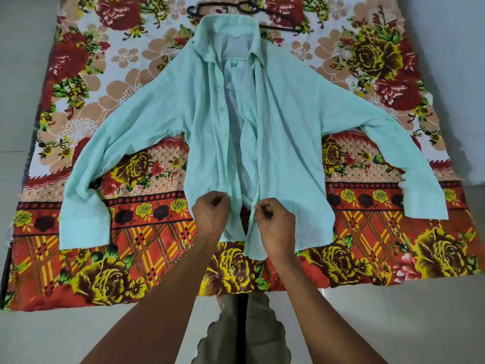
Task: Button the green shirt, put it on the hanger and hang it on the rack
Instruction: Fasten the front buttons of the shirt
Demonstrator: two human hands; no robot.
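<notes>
Buttoning is just starting. The thin pale green shirt (pixel 262 122) lies open on the flowery bedsheet (pixel 367 48). The left hand (pixel 210 214) and right hand (pixel 275 219) each pinch a front edge near the hem. Next, I think, the edges must meet. The black hanger (pixel 275 27) waits by the collar.

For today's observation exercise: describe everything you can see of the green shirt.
The green shirt is pale mint, thin and slightly sheer, with long cuffed sleeves spread wide. It lies face up on a floral sheet, front open and unbuttoned, collar over a dark hanger. Small dark buttons dot one placket. The left hand and right hand pinch the two front edges near the hem.
</notes>
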